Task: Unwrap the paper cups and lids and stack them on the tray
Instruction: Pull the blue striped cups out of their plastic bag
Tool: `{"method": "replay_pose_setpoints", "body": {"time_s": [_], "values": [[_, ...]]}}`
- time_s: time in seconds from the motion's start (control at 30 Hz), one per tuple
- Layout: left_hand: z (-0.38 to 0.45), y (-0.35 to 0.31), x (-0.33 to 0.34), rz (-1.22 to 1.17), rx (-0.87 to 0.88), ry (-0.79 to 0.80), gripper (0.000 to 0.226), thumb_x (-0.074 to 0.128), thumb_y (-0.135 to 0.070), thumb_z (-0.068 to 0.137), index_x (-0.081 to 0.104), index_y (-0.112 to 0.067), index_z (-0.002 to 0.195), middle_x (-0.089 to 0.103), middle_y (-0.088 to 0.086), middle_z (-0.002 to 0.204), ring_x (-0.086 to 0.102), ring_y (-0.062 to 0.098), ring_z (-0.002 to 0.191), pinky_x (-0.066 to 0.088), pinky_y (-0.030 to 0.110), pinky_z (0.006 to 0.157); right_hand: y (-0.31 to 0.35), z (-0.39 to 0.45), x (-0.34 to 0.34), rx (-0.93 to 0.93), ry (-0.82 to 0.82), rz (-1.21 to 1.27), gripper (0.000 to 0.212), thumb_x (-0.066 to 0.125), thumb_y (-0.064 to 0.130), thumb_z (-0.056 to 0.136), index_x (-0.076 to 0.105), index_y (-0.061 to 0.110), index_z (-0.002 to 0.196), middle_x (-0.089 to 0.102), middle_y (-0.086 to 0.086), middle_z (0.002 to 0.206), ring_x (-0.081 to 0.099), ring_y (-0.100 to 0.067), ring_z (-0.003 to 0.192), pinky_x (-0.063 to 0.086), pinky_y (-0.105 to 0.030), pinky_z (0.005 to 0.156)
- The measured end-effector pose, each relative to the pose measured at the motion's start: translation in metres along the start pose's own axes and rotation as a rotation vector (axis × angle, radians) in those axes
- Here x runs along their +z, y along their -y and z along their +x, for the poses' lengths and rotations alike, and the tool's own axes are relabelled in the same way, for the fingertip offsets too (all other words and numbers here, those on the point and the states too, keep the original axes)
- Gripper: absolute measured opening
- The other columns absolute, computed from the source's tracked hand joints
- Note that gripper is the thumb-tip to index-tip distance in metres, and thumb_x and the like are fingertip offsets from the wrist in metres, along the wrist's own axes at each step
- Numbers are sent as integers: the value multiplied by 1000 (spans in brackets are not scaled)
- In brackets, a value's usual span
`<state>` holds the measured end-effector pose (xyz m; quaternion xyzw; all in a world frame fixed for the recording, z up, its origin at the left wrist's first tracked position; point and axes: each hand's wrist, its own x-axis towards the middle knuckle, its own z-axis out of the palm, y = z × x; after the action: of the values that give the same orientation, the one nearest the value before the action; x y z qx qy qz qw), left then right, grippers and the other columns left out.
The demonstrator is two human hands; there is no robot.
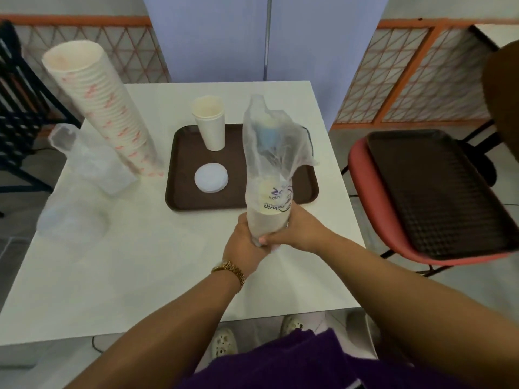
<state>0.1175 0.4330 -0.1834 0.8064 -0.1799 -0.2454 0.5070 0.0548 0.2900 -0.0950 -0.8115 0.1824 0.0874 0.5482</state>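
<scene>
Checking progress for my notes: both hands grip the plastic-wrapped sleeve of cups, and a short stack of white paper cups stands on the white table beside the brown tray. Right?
Not quite. The head view shows the short stack of white paper cups standing on the brown tray, not beside it. Both hands, left and right, do grip the plastic-wrapped sleeve of cups.

A plastic-wrapped sleeve of cups (271, 175) is gripped at its base by the left hand (247, 245) and the right hand (297, 231) near the tray's (179, 175) front edge. Stacked cups (210, 122) and lids (211, 177) are set on the tray.
</scene>
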Motion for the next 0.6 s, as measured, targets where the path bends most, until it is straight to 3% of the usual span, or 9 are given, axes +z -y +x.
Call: {"method": "replay_pose_setpoints", "body": {"time_s": [0.1, 0.2, 0.23, 0.33, 0.4, 0.43, 0.5, 0.57, 0.6], "values": [[1, 24, 8, 14, -86, 46, 71, 81, -41, 61, 50, -32, 124, 65, -16, 106, 61, -1, 99, 57, 34, 86, -12, 4, 6, 6, 13, -10, 65, 91, 11, 64, 50, 42, 104, 59, 28, 97, 57, 18, 86, 46, -4, 68], [1, 31, 14, 65, -88, 44, 58, 83, -32, 68, 55, -33, 118, 61, -25, 96, 56, -18, 92, 46, 3, 76, -29, 10, 11, 14, 6, -7, 73, 91, 13, 63, 45, 40, 113, 58, 28, 100, 56, 19, 86, 46, -6, 69], [0, 30, 13, 83, -59, 49, 56, 83, -30, 70, 55, -32, 118, 60, -25, 96, 55, -20, 92, 42, 0, 73, -35, 13, 14, 12, -8, 11, 76, 92, 15, 62, 46, 36, 118, 60, 27, 104, 57, 16, 90, 47, -7, 70], [0, 9, -9, 142, -23, 262, 64, 85, -26, 69, 54, -29, 124, 61, -16, 112, 59, 0, 106, 45, 13, 83, -44, 15, 18, 11, -52, 20, 86, 94, 24, 59, 46, 28, 130, 61, 24, 112, 59, 9, 99, 50, -10, 74], [-3, -12, -33, 141, -31, 432, 74, 89, -19, 65, 48, -34, 124, 55, -13, 119, 56, -4, 105, 44, 12, 84, -47, 15, 20, -11, -67, 15, 88, 94, 27, 60, 46, 28, 134, 61, 24, 115, 60, 8, 101, 52, -15, 78], [-4, -25, -43, 109, -20, 433, 82, 92, -23, 62, 45, -36, 128, 53, -13, 124, 53, -6, 107, 45, 13, 86, -48, 16, 21, -41, -60, -5, 88, 93, 30, 60, 46, 29, 135, 61, 22, 118, 60, 6, 105, 53, -19, 82], [-7, -52, -56, 40, 30, 264, 106, 94, -41, 52, 35, -38, 140, 46, -14, 135, 48, -7, 117, 47, 17, 94, -53, 20, 27, -64, -44, -57, 88, 89, 43, 59, 48, 30, 136, 59, 15, 126, 58, -1, 113, 53, -27, 92], [-9, -74, -52, -32, 104, 119, 115, 96, -34, 50, 29, -34, 143, 45, -15, 132, 46, -12, 116, 44, 6, 88, -54, 19, 32, -56, -52, -93, 73, 83, 50, 61, 54, 31, 125, 60, 16, 115, 58, 2, 105, 53, -27, 90], [-9, -80, -46, -32, 140, 81, 111, 95, -26, 52, 28, -37, 139, 46, -16, 129, 45, -15, 114, 41, 1, 84, -54, 18, 33, -79, -63, -95, 60, 84, 44, 65, 55, 36, 117, 59, 19, 108, 58, 5, 100, 51, -23, 88]]}}
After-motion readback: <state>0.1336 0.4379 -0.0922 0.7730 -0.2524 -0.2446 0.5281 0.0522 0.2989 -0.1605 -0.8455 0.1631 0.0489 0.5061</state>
